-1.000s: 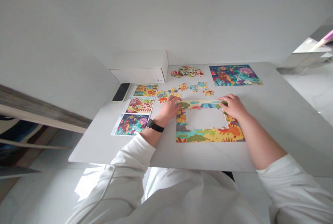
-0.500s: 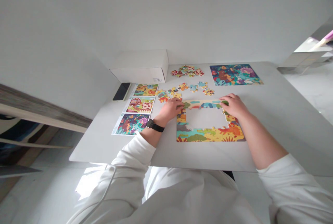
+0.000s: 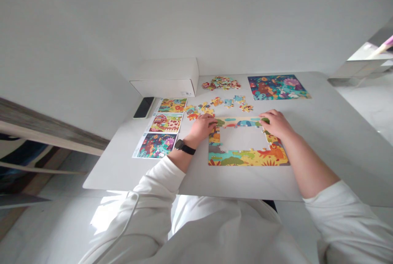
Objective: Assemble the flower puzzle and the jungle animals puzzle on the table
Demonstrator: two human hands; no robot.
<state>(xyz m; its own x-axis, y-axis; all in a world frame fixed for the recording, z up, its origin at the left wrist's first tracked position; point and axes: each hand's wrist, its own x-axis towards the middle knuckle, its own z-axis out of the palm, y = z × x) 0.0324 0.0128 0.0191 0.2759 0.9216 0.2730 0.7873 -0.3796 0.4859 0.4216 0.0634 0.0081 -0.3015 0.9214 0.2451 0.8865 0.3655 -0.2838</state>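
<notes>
A rectangular jigsaw puzzle border [image 3: 238, 159] lies flat on the white table, its joined pieces showing animals, trees and yellow ground around a bare middle. My left hand [image 3: 203, 127] rests at its upper left corner, fingers bent and closed on the edge. At the upper right corner, my right hand [image 3: 275, 123] has its fingers curled over the border in the same way. The fingertips hide parts of both corners. Just beyond the border, several loose puzzle pieces [image 3: 229, 103] in yellow, orange and blue are scattered, some close to my left hand.
A printed sheet with three pictures [image 3: 165, 122] lies on the left, near a phone [image 3: 144, 107]. Behind stands a white box [image 3: 164, 88] against the wall. A pile of pieces [image 3: 221, 83] and a completed dark blue puzzle [image 3: 278, 87] are at the back of the table [image 3: 123, 174].
Both hands stay at the puzzle border's upper corners, with no clear movement. The view has shifted very slightly.
</notes>
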